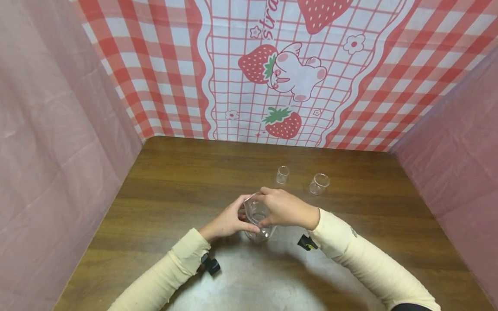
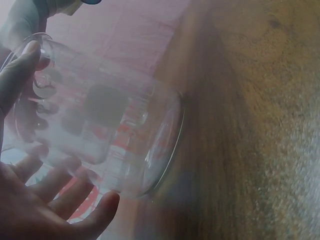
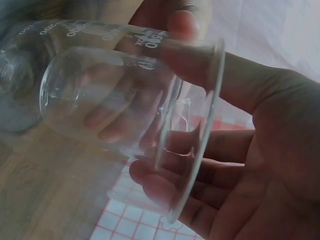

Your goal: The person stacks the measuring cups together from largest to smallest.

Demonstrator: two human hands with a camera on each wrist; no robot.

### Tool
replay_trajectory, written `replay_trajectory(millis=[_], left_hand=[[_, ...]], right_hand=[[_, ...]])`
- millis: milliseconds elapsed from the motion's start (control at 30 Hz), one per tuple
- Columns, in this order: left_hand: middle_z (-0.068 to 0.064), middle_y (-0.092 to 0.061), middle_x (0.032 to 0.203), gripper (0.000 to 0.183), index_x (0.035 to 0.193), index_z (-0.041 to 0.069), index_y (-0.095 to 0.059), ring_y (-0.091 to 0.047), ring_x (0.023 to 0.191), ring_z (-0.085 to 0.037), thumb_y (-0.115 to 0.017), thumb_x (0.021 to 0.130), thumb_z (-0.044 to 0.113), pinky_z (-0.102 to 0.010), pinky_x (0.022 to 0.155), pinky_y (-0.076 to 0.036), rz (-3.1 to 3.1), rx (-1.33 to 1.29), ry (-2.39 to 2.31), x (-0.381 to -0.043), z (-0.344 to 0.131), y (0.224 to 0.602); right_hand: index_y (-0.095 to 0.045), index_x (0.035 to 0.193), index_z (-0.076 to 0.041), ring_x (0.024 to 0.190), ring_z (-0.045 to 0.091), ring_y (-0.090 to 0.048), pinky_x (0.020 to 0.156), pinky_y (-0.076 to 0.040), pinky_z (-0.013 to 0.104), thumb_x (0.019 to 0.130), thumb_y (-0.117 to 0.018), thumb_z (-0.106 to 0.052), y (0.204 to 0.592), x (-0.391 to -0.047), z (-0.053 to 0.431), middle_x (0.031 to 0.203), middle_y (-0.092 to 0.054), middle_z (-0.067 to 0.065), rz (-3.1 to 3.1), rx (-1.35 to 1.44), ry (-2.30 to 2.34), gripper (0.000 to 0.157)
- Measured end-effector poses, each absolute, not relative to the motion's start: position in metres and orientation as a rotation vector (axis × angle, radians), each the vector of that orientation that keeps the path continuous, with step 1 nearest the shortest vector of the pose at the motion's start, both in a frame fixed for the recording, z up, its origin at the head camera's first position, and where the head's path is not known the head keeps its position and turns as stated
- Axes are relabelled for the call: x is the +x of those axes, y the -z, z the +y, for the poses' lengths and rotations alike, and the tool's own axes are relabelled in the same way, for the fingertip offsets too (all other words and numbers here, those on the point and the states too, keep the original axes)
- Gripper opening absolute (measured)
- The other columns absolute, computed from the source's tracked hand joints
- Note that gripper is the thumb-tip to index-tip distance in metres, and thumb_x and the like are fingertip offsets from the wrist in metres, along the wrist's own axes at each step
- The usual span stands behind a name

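Observation:
A large clear glass beaker (image 1: 261, 234) with white graduation marks is held tilted over the table. Inside it is a smaller glass beaker (image 3: 100, 100), its rim close to the large one's mouth. My left hand (image 1: 230, 219) grips the large beaker around its side, its thumb near the rim in the left wrist view. At the mouth, my right hand (image 1: 285, 207) has thumb and fingers curled about the inner beaker's rim; the right wrist view shows its fingertips overlapping both rims. Through the glass, the left fingers show faintly.
Behind my hands, a small glass beaker (image 1: 282, 174) and a slightly wider one (image 1: 320, 184) stand on the brown wooden table (image 1: 186, 172). A red-and-white strawberry-print cloth (image 1: 225, 86) hangs along the back, with pink cloth (image 1: 66, 129) on both sides.

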State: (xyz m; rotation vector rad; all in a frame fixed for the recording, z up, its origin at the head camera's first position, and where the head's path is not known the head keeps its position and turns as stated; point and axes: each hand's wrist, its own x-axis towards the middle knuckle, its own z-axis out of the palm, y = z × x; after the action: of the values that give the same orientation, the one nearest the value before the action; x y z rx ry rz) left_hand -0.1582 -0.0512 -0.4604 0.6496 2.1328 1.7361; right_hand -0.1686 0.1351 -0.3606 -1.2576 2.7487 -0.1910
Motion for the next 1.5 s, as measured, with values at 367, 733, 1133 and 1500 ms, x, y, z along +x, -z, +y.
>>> replay_trajectory(millis=[367,733,1133,1500], left_hand=[[-0.017,-0.045,0.147,0.086,0.145,0.005,-0.034,-0.049,0.131,-0.038,-0.084,0.075,0.012,-0.047,0.105,-0.048,2.123,0.651,-1.731,-0.159,-0.051,0.459],[-0.019,-0.043,0.148,0.085,0.145,0.004,-0.034,-0.05,0.13,-0.039,-0.083,0.075,0.012,-0.046,0.104,-0.049,2.133,0.658,-1.734,-0.159,-0.051,0.458],[-0.019,-0.043,0.148,0.084,0.144,0.003,-0.035,-0.05,0.13,-0.039,-0.083,0.075,0.011,-0.044,0.104,-0.05,2.135,0.667,-1.732,-0.159,-0.051,0.46],[-0.021,-0.045,0.147,0.083,0.143,0.002,-0.036,-0.051,0.129,-0.04,-0.083,0.075,0.01,-0.044,0.104,-0.05,2.114,0.676,-1.749,-0.158,-0.053,0.461]], right_hand=[[-0.067,0.11,0.0,0.082,0.024,-0.068,0.076,-0.06,0.038,0.066,-0.086,-0.036,0.368,-0.167,0.129,0.102,-0.067,0.012,2.785,-1.328,-0.003,0.06],[-0.069,0.105,-0.004,0.09,0.023,-0.069,0.082,-0.06,0.037,0.066,-0.086,-0.032,0.373,-0.17,0.124,0.103,-0.07,0.011,2.761,-1.374,-0.071,0.051],[-0.069,0.094,-0.005,0.093,0.022,-0.069,0.087,-0.058,0.034,0.066,-0.084,-0.031,0.377,-0.171,0.122,0.097,-0.072,0.009,2.755,-1.435,-0.075,0.041],[-0.069,0.102,-0.004,0.099,0.025,-0.068,0.092,-0.056,0.036,0.065,-0.085,-0.027,0.376,-0.169,0.117,0.105,-0.072,0.011,2.725,-1.293,-0.105,0.046]])
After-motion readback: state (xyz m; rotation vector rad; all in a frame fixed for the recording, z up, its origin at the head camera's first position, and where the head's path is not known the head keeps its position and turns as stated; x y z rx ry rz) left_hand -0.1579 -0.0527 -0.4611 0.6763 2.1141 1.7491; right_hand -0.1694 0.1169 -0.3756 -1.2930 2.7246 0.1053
